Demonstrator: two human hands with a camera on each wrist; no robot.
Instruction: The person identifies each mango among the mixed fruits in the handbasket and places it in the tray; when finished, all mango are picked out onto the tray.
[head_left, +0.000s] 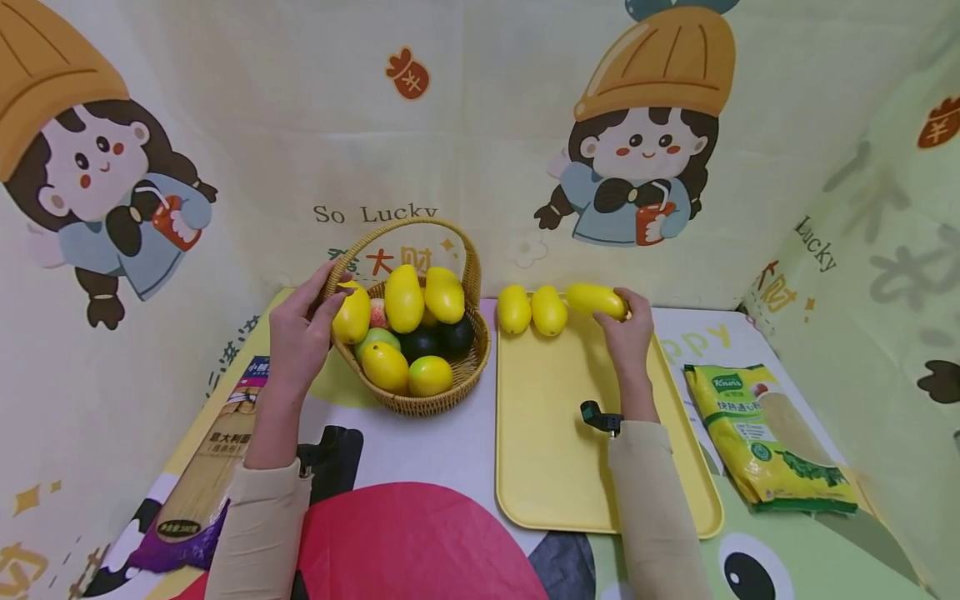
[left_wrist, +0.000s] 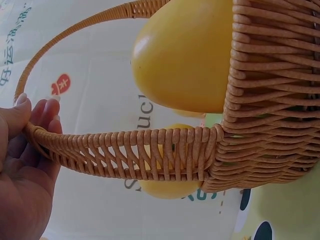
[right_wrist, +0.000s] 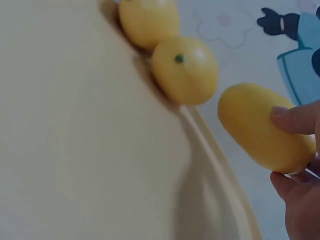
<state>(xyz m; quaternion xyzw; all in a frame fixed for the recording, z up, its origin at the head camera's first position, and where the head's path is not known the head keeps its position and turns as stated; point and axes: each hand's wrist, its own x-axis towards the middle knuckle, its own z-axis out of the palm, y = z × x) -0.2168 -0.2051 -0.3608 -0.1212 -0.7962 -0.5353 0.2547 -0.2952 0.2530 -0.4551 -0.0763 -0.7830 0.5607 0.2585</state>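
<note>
My left hand (head_left: 303,329) holds the arched handle (left_wrist: 125,155) of a wicker basket (head_left: 420,404) at its left side, thumb and fingers curled round it. Inside the basket lie several yellow mangoes (head_left: 404,300), dark avocado-like fruits (head_left: 420,342), a green fruit (head_left: 377,340) and a pinkish fruit (head_left: 378,313), partly hidden. Over the far right part of a yellow tray (head_left: 555,467), my right hand (head_left: 630,329) grips a long yellow mango (right_wrist: 265,127) between thumb and fingers, held sideways. Two more mangoes (head_left: 513,310) (head_left: 549,312) sit side by side at the tray's far left corner.
A pack of spaghetti (head_left: 202,467) lies left of the basket, beside my left forearm. To the right of the tray is a yellow-green Knorr bag (head_left: 765,437). A printed cloth covers the table and hangs behind as a wall (head_left: 487,150).
</note>
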